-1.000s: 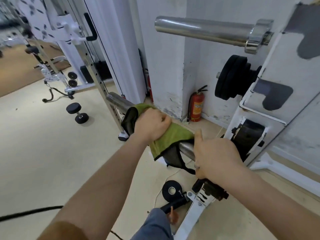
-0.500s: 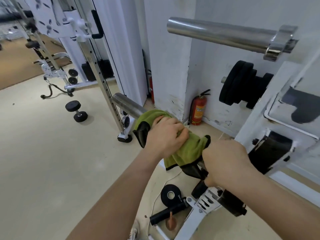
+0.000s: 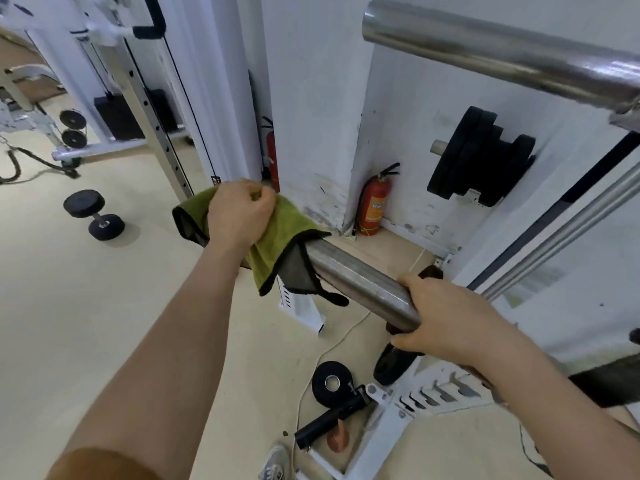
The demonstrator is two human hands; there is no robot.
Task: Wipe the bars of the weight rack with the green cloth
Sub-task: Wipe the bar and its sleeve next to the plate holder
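The left hand point(image 3: 239, 216) is curled down over the green cloth point(image 3: 277, 244), fingers bent and thumb tucked in, pressing the cloth onto the far end of the lower steel bar point(image 3: 356, 275). The cloth is draped over that end and covers it. Its black-edged corners hang down below the bar, and a dark grey underside shows where one flap folds back. The right hand point(image 3: 450, 327) is closed around the near end of the same bar, with the thumb on top and the fingers wrapped underneath, so bare steel lies between the two hands. Above this bar and to its right, an upper chrome bar point(image 3: 485, 50) juts out of the white rack frame point(image 3: 588, 237). Beyond the lower bar, against the white wall, a stack of black weight plates point(image 3: 481, 161) sits on a short peg, and a red fire extinguisher point(image 3: 375, 206) stands on the floor in the corner. Left of the cloth-covered end of the bar, a black dumbbell point(image 3: 93, 214) lies on the pale floor point(image 3: 86, 306). Under the near end of the bar, a black ring-shaped disc point(image 3: 332, 382) lies flat on the floor beside the rack's white foot. A shoe point(image 3: 277, 462) shows at the bottom edge below it.
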